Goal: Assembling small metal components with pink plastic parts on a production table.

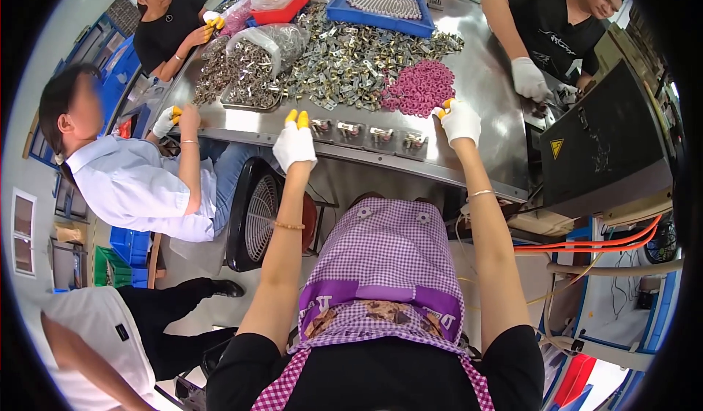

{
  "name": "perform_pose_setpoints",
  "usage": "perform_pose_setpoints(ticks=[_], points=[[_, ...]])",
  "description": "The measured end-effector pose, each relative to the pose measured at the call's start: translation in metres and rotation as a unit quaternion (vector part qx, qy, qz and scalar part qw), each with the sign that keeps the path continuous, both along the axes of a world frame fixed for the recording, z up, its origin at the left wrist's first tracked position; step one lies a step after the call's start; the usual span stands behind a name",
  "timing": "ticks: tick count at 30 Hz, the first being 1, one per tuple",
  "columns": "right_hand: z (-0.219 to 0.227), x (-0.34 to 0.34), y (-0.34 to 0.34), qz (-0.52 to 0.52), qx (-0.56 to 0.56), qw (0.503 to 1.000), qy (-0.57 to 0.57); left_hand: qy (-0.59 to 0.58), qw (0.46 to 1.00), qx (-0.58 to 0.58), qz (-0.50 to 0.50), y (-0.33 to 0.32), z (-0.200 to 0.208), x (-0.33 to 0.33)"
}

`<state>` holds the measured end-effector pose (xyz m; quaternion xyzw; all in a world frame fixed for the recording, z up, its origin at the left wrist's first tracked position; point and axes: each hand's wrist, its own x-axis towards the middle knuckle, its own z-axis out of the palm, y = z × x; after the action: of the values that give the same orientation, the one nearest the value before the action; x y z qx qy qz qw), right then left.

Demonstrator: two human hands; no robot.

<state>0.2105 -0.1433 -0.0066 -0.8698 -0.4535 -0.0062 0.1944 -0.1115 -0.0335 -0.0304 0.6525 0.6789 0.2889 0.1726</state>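
Note:
Both my hands wear white gloves with yellow fingertips, at the near edge of a steel table (pixel 483 147). My left hand (pixel 295 144) is at the left end of a row of small metal assemblies (pixel 381 134), two fingers stretched forward and nothing visible in them. My right hand (pixel 461 121) is beyond the row's right end, beside a pile of pink rings (pixel 419 89). Its fingers are bent together at the tips; whatever they may hold is too small to make out. Behind the row spreads a large heap of loose metal parts (pixel 340 63).
A blue tray (pixel 337 8) of pale rings stands at the back. A plastic bag (pixel 274 45) of small parts lies left. Co-workers' gloved hands (pixel 529 79) work around the table. A dark machine cabinet (pixel 608 140) stands right; a black fan (pixel 258 213) is below left.

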Motion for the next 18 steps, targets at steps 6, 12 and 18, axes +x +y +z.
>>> perform_pose_setpoints(ticks=[6, 12, 18], points=[[-0.005, 0.009, 0.006, 0.01, -0.007, 1.0, 0.018, -0.089, 0.986, -0.036, -0.135, 0.014, -0.01, 0.003], [-0.001, 0.007, -0.016, 0.045, 0.06, 0.997, 0.007, 0.112, 0.982, 0.036, -0.145, 0.046, 0.008, 0.027], [0.026, -0.011, -0.074, 0.13, 0.124, 0.982, -0.062, 0.047, 0.986, 0.024, -0.156, 0.064, 0.001, 0.025]])
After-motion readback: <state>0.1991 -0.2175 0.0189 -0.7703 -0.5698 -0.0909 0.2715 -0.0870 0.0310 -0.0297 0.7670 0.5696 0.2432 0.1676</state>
